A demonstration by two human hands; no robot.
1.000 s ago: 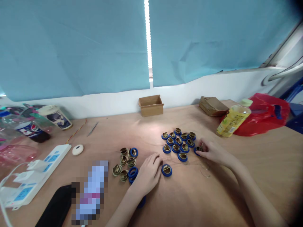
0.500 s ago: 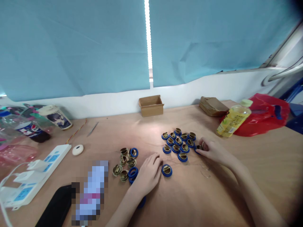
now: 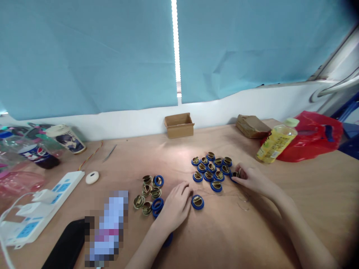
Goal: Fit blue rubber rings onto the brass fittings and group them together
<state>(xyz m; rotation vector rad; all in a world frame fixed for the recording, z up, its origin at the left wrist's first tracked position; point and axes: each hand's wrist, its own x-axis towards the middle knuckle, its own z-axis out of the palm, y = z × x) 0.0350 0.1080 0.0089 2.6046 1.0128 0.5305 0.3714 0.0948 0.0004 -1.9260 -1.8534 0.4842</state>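
Note:
My right hand (image 3: 246, 176) pinches a round brass-coloured part with a blue ring (image 3: 234, 176), at the right edge of a cluster of similar blue-ringed brass parts (image 3: 208, 175). Its fingers cover much of that part. My left hand (image 3: 178, 201) rests on the table, fingers extended and slightly bent, with nothing visible in them. Just right of its fingertips lies a single blue-ringed brass part (image 3: 198, 201). To its left are several brass parts without rings (image 3: 147, 190) and loose blue rings (image 3: 157, 204), some partly hidden by the hand and forearm.
A small open cardboard box (image 3: 179, 129) stands by the wall. At right are a yellow drink bottle (image 3: 276, 142), a brown packet (image 3: 251, 126) and a red plastic bag (image 3: 311, 136). A power strip (image 3: 42, 209), black phone-like object (image 3: 66, 244) and cola bottle (image 3: 36, 155) lie left.

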